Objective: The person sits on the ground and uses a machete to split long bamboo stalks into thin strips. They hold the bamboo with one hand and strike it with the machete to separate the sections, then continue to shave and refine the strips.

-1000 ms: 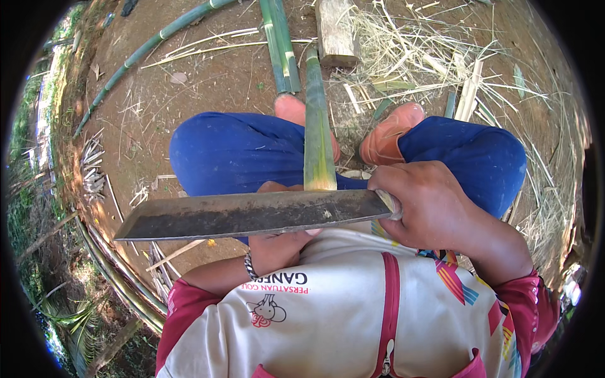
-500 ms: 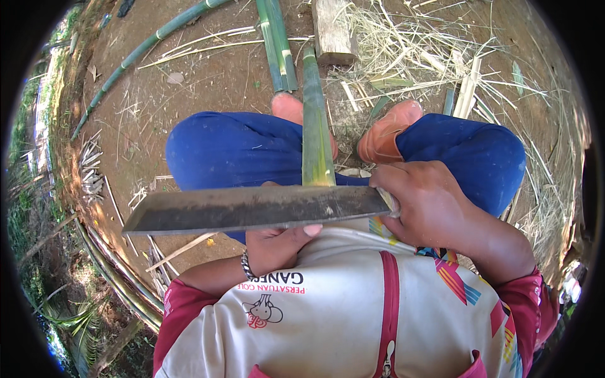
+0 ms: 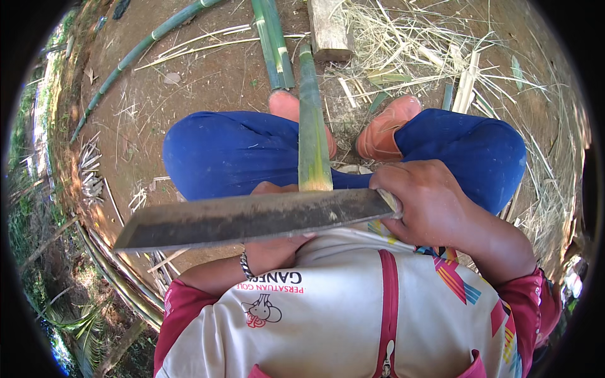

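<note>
My right hand (image 3: 419,198) is closed round the handle of a machete (image 3: 252,217). Its broad dark blade lies crosswise in front of my body, the tip end out to the left. Under the blade, my left hand (image 3: 274,253) is partly covered, its fingers curled about the near end of a split green bamboo strip (image 3: 314,132). The grip itself is hidden by the blade. From there the strip runs away between my knees, its far end near a wooden block (image 3: 331,31). The strip's near part is pale yellow where it meets the blade.
A split bamboo length (image 3: 272,47) lies just left of the block. Pale shavings (image 3: 416,57) heap up at the far right. A long green bamboo pole (image 3: 135,57) curves across the far left. Cut sticks (image 3: 91,170) are piled left of my knee. My orange shoes (image 3: 387,129) flank the strip.
The blade's tip end has swung down toward my body and slightly left, covering more of my left hand and its thumb. The bamboo strip has shifted slightly left.
</note>
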Available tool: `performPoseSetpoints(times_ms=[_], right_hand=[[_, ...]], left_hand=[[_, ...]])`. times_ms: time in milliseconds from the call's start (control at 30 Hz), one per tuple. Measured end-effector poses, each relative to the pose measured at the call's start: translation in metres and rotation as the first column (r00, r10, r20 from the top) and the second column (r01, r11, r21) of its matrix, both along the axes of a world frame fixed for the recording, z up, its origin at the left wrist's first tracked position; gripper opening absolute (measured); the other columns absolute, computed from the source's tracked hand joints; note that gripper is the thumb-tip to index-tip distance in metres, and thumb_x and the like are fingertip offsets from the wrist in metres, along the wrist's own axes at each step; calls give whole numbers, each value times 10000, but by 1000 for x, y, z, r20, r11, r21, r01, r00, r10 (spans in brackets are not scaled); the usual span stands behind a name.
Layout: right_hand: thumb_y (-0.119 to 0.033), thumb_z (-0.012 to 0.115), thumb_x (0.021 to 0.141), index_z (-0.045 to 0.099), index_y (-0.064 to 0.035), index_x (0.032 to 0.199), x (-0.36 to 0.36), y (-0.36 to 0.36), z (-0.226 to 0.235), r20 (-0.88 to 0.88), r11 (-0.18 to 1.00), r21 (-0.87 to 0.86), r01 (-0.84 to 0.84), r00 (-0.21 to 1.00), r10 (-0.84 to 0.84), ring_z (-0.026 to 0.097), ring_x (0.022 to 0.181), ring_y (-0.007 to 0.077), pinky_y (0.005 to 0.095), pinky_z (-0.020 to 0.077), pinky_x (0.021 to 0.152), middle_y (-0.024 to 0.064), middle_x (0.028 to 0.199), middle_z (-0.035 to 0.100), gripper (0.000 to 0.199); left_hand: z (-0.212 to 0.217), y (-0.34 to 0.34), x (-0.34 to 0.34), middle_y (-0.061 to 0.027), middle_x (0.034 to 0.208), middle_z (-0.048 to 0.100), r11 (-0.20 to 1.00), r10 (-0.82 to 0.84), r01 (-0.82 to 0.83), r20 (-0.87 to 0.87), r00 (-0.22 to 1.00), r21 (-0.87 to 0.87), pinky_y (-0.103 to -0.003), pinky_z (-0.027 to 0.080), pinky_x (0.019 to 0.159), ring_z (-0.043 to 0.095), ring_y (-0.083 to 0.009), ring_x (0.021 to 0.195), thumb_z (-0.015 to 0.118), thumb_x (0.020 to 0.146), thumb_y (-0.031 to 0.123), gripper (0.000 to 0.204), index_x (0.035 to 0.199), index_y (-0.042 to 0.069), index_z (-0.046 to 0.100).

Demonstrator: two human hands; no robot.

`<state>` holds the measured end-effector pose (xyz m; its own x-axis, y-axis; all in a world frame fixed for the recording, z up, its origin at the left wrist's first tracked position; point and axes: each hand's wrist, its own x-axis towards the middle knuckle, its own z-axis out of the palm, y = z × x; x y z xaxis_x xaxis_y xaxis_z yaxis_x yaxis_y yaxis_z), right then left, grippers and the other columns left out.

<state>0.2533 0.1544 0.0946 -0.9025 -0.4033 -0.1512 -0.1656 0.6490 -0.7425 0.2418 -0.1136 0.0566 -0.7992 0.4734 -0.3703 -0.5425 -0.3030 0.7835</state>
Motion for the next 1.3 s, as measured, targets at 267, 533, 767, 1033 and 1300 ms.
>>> performPoseSetpoints(times_ms=[267,533,767,1033,1300], right_hand=[[-113,719,696,604,-75,961,3,-2,-5,-6,999,-15,39,999,-39,671,750,332,452,528,645,111,776,652,291],[-106,715,687,609,-77,954,1,-1,-3,-23,1000,-4,26,999,-26,674,773,325,445,531,654,99,813,661,290],[-118,794,622,588,-69,959,2,1,-11,-53,998,11,59,997,-59,658,781,331,442,511,659,97,798,629,398],[-142,766,675,600,-71,996,-1,2,-18,-58,996,58,70,996,-66,680,794,329,448,538,683,117,798,658,368],[-144,718,757,603,-51,1019,-8,13,-44,-28,950,210,230,973,-229,672,808,372,479,527,718,168,813,666,301]], left_hand=[[0,-7,-12,-200,1061,668,994,-105,102,132,986,33,-453,550,881,667,-284,1015,743,822,39,438,1187,45,502],[0,7,-3,-159,987,692,993,117,-117,10,993,30,-374,555,855,682,-217,895,760,844,118,290,1001,-12,554],[17,9,-11,-148,1050,659,999,-42,42,58,997,-6,-505,524,944,656,-286,1031,773,817,49,405,1103,88,489],[16,10,-12,-211,1150,678,996,-46,46,-13,999,79,-479,539,980,670,-306,1083,699,874,16,291,1147,-49,619],[10,15,-12,-207,1194,629,968,5,7,-46,999,250,-508,550,982,663,-314,1104,646,892,-70,289,1104,57,495]])
